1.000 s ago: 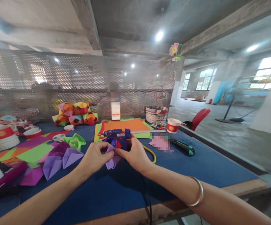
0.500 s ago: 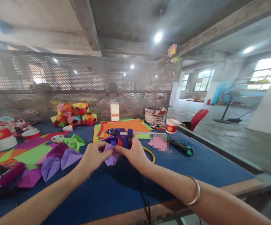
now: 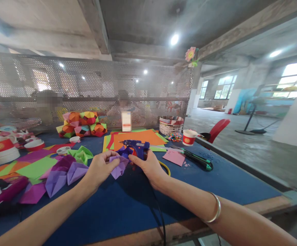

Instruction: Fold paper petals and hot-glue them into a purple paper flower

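Between the fingertips of my left hand (image 3: 102, 168) is a folded purple paper piece (image 3: 119, 167), with a darker blue-violet fold behind it. My right hand (image 3: 151, 167) is closed round the handle of a blue hot glue gun (image 3: 138, 146), its nozzle pointing left above the paper. A small red light glows on the gun, and a black cord (image 3: 159, 208) runs down to the table edge. My right thumb reaches toward the paper; my other right fingers are mostly hidden.
Coloured paper sheets (image 3: 138, 138) lie behind the gun. Left are folded paper pieces (image 3: 57, 176), stacked paper cups (image 3: 2, 150) and paper balls (image 3: 81, 123). Right are a pink paper square (image 3: 174, 157), a cutter knife (image 3: 198, 160), a paper cup (image 3: 189, 137) and a basket (image 3: 171, 124). A mesh screen (image 3: 87, 78) stands behind.
My right thumb has drawn back from the purple paper, and the glue gun has shifted slightly right with that hand. The purple piece has opened out flatter in my left hand.
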A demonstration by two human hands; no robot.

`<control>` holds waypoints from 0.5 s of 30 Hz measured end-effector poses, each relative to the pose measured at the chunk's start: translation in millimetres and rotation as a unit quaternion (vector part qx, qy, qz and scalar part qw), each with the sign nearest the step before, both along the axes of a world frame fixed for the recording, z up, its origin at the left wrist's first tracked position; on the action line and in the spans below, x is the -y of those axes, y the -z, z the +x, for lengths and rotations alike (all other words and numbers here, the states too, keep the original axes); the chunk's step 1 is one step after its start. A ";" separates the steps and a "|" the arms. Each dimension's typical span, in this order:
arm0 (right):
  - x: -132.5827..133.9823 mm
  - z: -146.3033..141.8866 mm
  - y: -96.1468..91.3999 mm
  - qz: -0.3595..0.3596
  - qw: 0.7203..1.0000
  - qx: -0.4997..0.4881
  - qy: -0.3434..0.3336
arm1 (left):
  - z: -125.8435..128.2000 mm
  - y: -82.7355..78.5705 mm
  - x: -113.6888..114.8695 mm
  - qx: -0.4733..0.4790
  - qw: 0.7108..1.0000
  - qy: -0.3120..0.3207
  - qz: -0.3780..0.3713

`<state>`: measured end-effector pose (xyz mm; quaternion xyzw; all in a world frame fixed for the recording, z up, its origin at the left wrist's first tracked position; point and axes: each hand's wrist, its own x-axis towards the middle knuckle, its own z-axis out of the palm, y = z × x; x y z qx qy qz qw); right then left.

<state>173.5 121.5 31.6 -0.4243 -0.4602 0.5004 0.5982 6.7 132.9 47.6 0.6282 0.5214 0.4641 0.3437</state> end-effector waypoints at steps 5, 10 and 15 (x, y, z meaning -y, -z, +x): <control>2.2 -0.8 -2.6 -0.024 0.999 -0.038 -0.006 | -1.7 3.5 -3.0 -0.035 0.998 0.000 0.048; 3.3 -1.0 -4.2 -0.018 0.999 -0.046 -0.004 | -0.4 4.3 -4.4 0.016 0.997 0.012 0.069; 4.6 -0.7 -5.1 -0.020 0.999 -0.033 -0.012 | 0.0 2.3 -1.3 0.051 0.996 0.057 0.051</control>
